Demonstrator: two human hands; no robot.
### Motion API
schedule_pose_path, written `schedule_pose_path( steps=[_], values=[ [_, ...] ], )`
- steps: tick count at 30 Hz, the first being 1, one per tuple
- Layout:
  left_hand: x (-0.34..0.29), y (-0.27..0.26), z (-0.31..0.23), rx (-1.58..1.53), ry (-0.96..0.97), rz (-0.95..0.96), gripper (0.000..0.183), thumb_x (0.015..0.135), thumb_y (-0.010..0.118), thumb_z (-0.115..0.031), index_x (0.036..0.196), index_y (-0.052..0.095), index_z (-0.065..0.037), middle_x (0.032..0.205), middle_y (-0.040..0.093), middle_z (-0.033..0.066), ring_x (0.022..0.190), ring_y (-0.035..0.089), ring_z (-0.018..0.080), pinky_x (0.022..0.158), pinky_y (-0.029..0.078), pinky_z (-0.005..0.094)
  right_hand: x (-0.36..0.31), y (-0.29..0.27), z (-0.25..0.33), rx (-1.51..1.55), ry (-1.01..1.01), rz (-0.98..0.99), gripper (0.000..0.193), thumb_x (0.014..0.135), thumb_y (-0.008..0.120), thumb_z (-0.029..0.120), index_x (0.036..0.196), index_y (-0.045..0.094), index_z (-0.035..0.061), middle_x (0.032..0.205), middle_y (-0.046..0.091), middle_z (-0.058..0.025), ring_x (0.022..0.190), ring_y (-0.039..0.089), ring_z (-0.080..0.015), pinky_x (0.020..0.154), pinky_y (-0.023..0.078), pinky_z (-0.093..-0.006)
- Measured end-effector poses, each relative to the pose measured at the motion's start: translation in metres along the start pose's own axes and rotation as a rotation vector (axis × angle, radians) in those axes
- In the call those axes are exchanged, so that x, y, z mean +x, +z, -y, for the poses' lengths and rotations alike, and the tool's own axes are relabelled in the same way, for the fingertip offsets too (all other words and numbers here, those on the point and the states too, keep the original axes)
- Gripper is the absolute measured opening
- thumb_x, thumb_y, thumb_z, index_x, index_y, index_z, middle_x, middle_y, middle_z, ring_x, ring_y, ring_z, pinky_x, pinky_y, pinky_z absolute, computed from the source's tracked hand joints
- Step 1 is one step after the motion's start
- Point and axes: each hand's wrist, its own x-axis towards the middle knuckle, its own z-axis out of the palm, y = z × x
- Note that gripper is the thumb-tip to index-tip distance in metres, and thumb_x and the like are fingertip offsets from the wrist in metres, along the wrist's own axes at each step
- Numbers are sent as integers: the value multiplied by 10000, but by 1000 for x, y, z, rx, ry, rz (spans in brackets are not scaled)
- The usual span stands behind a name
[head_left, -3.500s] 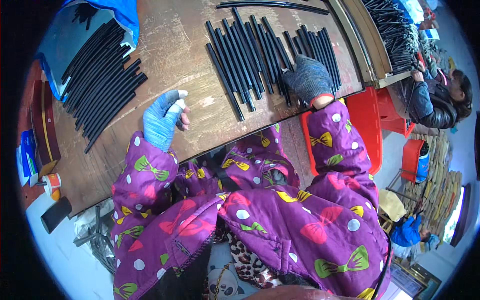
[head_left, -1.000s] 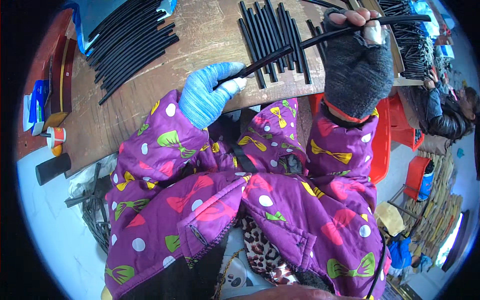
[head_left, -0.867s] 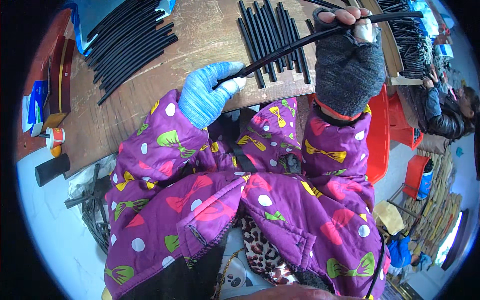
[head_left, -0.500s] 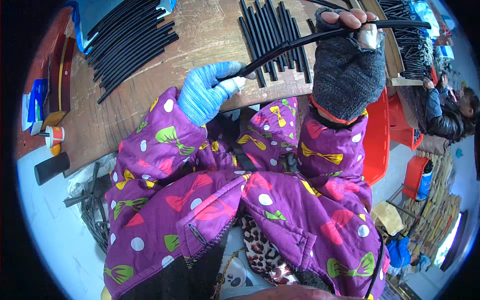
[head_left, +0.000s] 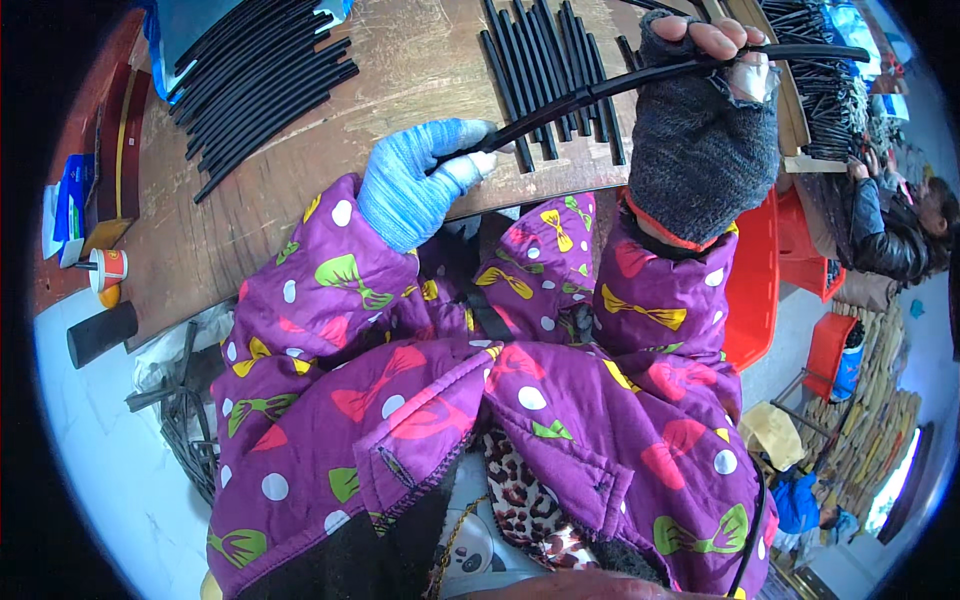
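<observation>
A long, slightly bent black tube (head_left: pixel 625 83) stretches between my hands above the table's near edge. It looks thicker on its left half, with a step near the middle. My left hand (head_left: pixel 420 180), in a light blue knit glove, pinches its left end between thumb and fingers. My right hand (head_left: pixel 708 110), in a dark grey fingerless glove, is wrapped round the tube farther right, and the right end pokes out past the fingers. White wrapping shows on one right finger. Beneath the tube lies a small row of black tubes (head_left: pixel 545 75).
A larger bundle of black tubes (head_left: pixel 260 90) lies on the wooden table (head_left: pixel 400 75) at left. A paper cup (head_left: pixel 108 270) stands by the left edge. Red bins (head_left: pixel 755 290) are below right, near a box of many black pieces (head_left: pixel 815 100). Another person (head_left: pixel 900 225) works far right.
The tube and my right hand have shifted very slightly to the right. Both hands keep their hold.
</observation>
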Motion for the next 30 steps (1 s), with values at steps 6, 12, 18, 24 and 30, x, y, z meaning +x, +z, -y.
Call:
schedule_pose_path(
  steps=[6, 12, 18, 24, 30],
  values=[
    [0, -1, -3, 38, 10, 25, 212, 762, 570, -69, 961, 637, -40, 773, 583, -10, 660, 485, 57, 586, 398, 197, 0, 6, -3, -73, -45, 59, 174, 857, 447, 49, 1028, 416, 46, 947, 461, -69, 881, 486, -177, 906, 316, -448],
    [1, -6, -4, 57, -40, 64, 287, 748, 639, -80, 1015, 592, 15, 891, 635, 85, 795, 577, 113, 720, 466, 243, -3, 6, -4, -124, -68, 42, 154, 868, 446, 71, 1019, 418, 60, 947, 462, -57, 875, 479, -164, 894, 322, -430],
    [-1, 0, -2, 23, 52, 17, 218, 754, 566, -68, 958, 637, -39, 746, 565, -15, 646, 479, 56, 577, 390, 193, -7, 4, -6, -170, -50, 65, 156, 868, 454, 94, 1014, 430, 45, 951, 464, -68, 895, 474, -170, 885, 338, -430],
    [-1, -5, -2, 92, 44, 43, 223, 745, 561, -35, 957, 632, -25, 773, 576, -3, 663, 492, 61, 600, 400, 198, -11, 21, -10, -746, -228, -21, 174, 859, 483, 154, 939, 499, 1, 945, 553, -137, 816, 535, -209, 766, 429, -375],
    [-11, 3, -14, -56, -100, 18, 234, 721, 598, 19, 953, 623, 4, 806, 604, 22, 709, 536, 88, 644, 430, 219, -24, -6, 16, -1012, 112, 129, 223, 803, 542, 98, 1001, 578, 1, 1020, 596, -130, 937, 549, -177, 832, 419, -270]
  ],
)
